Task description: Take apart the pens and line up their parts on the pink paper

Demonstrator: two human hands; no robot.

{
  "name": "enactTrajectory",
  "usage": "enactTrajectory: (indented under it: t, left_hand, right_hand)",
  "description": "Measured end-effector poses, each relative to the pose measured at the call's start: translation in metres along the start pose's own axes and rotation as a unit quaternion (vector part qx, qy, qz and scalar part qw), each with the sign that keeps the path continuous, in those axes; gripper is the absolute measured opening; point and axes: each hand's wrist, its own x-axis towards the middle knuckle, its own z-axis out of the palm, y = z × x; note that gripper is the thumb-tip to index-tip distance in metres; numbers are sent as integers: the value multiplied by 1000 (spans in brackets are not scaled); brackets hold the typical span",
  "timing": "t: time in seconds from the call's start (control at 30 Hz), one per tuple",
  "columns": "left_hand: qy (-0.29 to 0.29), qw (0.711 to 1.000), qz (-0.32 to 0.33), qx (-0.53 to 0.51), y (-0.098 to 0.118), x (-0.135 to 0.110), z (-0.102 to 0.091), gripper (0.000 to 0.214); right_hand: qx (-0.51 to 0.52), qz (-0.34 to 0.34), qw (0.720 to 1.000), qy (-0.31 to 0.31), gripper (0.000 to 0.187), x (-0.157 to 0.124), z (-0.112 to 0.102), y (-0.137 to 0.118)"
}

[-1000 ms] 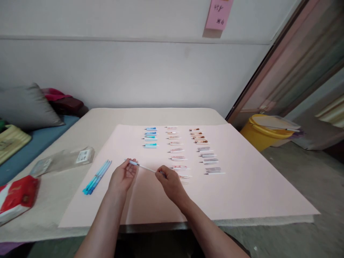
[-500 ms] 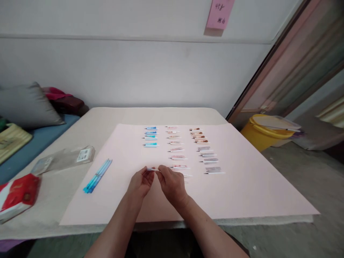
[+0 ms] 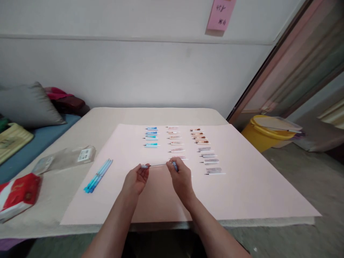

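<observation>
My left hand (image 3: pixel 136 179) pinches a short light-blue pen barrel piece (image 3: pixel 144 166) over the pink sheet. My right hand (image 3: pixel 182 179) is closed round a blue pen barrel (image 3: pixel 175 166) and the end of a thin pen refill (image 3: pixel 158 165). The refill's dark tip points left, close to the piece in my left hand. Beyond my hands lie rows of pen parts with refills beside them: blue ones (image 3: pixel 151 144), pink ones (image 3: pixel 174 137), brown ones (image 3: pixel 199 138) and grey ones (image 3: pixel 211 161). My right hand hides some of the nearest pink ones.
A bundle of blue pens (image 3: pixel 98 176) lies on the left of the pink sheet (image 3: pixel 255 190). A clear plastic bag (image 3: pixel 68 159) and a red-and-white packet (image 3: pixel 20 197) are farther left on the table. A yellow bucket (image 3: pixel 258 134) stands past the right edge.
My hands have moved apart, the right one to the right with the blue barrel and refill. A length of refill now shows between them.
</observation>
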Motion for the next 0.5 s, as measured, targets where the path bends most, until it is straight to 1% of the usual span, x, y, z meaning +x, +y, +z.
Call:
enactTrajectory:
  t: [0.13, 0.23, 0.33, 0.5]
  left_hand:
    - [-11, 1000, 5, 8, 2, -3, 2, 5]
    - [-26, 999, 15, 18, -1, -6, 3, 5]
    - [-48, 998, 13, 30, -8, -9, 4, 2]
    - [-97, 995, -6, 28, -27, -18, 9, 7]
  right_hand:
    - [116, 94, 989, 3, 23, 9, -2, 3]
    - [173, 136, 975, 15, 24, 10, -1, 4]
    - [191, 139, 971, 31, 24, 10, 2, 5]
    - [164, 110, 979, 48, 21, 7, 8, 5]
